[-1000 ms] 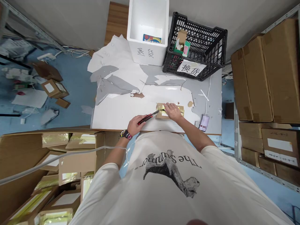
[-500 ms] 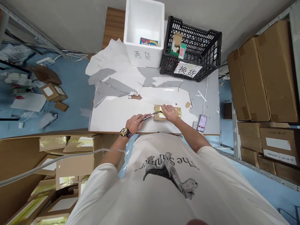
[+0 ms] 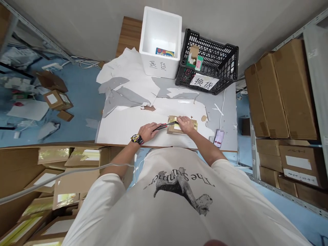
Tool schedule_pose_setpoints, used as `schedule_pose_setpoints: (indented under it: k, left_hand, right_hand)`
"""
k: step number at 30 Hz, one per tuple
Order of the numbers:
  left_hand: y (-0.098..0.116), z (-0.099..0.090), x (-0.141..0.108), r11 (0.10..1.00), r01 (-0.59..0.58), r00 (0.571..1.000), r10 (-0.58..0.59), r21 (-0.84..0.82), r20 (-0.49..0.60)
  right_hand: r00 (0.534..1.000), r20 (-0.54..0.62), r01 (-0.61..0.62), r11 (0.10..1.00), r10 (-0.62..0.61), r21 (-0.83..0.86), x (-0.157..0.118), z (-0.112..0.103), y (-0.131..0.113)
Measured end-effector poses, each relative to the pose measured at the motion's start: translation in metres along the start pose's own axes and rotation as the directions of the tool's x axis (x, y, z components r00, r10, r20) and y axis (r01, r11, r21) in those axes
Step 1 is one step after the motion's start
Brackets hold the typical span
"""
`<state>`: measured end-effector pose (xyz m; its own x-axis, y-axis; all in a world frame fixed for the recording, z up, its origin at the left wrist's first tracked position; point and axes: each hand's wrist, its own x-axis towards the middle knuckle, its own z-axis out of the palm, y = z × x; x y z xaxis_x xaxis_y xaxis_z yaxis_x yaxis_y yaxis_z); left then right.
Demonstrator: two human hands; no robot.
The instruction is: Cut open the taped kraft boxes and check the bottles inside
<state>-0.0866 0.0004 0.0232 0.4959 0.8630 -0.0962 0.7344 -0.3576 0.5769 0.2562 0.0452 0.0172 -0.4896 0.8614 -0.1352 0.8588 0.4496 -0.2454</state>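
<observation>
A small cardboard box (image 3: 174, 130) with yellowish tape and a white label lies flat on the white-covered table, near its front edge. My left hand (image 3: 148, 132) is closed around the handle of a black and red utility knife (image 3: 162, 126). The knife's blade reaches over the top of the box, its tip close to the fingers of my right hand. From the right side, my right hand (image 3: 186, 125) grips the box, fingers bent over its top face. Part of the label and tape is hidden beneath that hand.
Behind the box stand a white foam bin (image 3: 160, 66) and a black plastic crate (image 3: 210, 61) with small packages inside. A phone (image 3: 218, 138) with a cable lies at the table's right. Taped cartons (image 3: 84, 158) fill a large box at lower left; stacked cartons (image 3: 289, 89) line the right.
The knife and both hands stay almost in place at the box, with the knife's handle slightly flatter now. The whole view has shifted a little.
</observation>
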Motion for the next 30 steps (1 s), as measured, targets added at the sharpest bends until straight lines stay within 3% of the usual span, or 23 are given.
schedule_pose_setpoints:
  k: [7, 11, 16, 24, 30]
  left_hand:
    - [-0.007, -0.001, -0.008, 0.999, 0.009, 1.0, -0.008, 0.032, -0.022]
    - [-0.004, 0.015, -0.022, 0.999, 0.052, 0.995, -0.05, 0.015, -0.088]
    - [0.004, 0.034, -0.029, 0.999, 0.052, 0.994, -0.051, 0.002, -0.097]
    - [0.021, 0.054, -0.03, 0.996, 0.09, 0.987, -0.087, 0.016, -0.133]
    - [-0.001, 0.052, -0.047, 0.973, 0.231, 0.946, -0.224, 0.003, -0.234]
  right_hand:
    - [1.0, -0.019, -0.01, 0.998, 0.009, -0.056, 0.003, -0.001, -0.001]
    - [0.999, -0.032, -0.006, 0.999, 0.004, -0.043, -0.002, -0.004, -0.005]
    - [0.998, -0.018, 0.054, 0.998, -0.055, -0.034, -0.018, 0.0, -0.01]
    - [0.998, -0.06, 0.017, 0.999, -0.019, -0.038, -0.021, 0.009, -0.004]
    - [0.983, -0.182, -0.01, 0.999, 0.004, -0.033, -0.015, 0.023, 0.004]
